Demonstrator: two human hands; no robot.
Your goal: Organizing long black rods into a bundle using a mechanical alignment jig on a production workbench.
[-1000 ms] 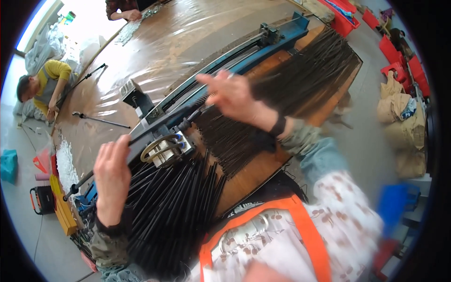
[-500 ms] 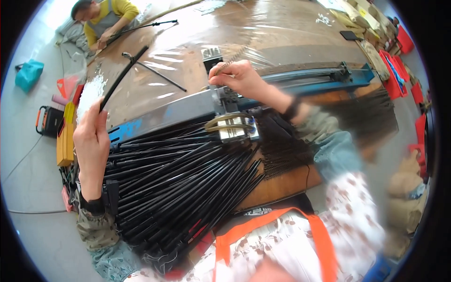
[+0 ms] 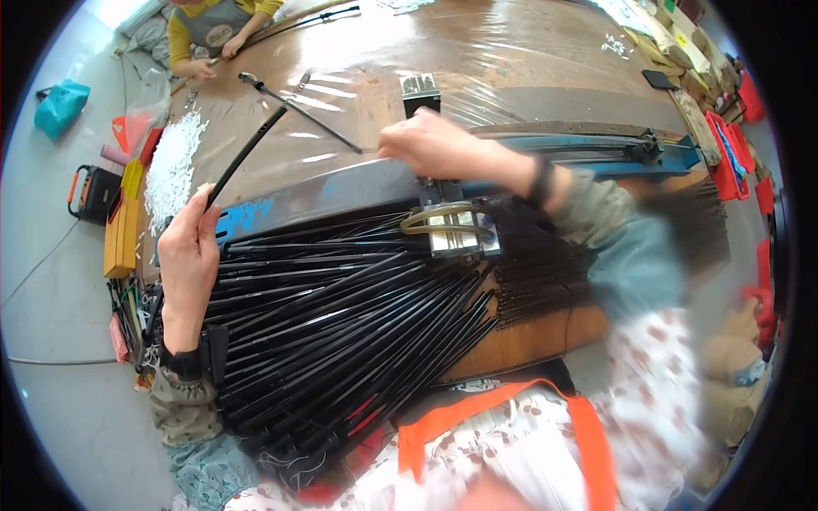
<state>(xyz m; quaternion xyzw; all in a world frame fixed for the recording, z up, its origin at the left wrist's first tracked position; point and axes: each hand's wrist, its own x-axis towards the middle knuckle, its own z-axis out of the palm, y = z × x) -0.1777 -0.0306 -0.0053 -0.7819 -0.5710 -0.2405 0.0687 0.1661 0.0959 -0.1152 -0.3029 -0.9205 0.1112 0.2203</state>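
Table (image 3: pixel 511 51), large, brown, under clear plastic sheet, takes up the upper half of the view. A long blue metal jig (image 3: pixel 341 192) runs across its near edge. Below the jig, a fanned pile of black rods (image 3: pixel 341 315) lies over the wooden board, thin, straight, glossy, spreading from lower left toward a small metal clamp block (image 3: pixel 456 232) with a brass-coloured loop.

Step in hand, by judgement: one rod is being taken off the pile and fed toward the jig. Left hand (image 3: pixel 187 264) is closed around a single black rod (image 3: pixel 247 153), which rises slantwise up and away over the table; fingers wrapped, thumb on top. Right hand (image 3: pixel 434 145) is clenched at the top of the jig, just above the clamp block; what it grips is too blurred to tell, possibly a thin bar.

Next move would call for lining the held rod up with the jig's channel, both hands steady, without disturbing the pile.

Smaller items: white loose bits (image 3: pixel 170 162) heaped at table's left; another person (image 3: pixel 213 25) working at the far edge
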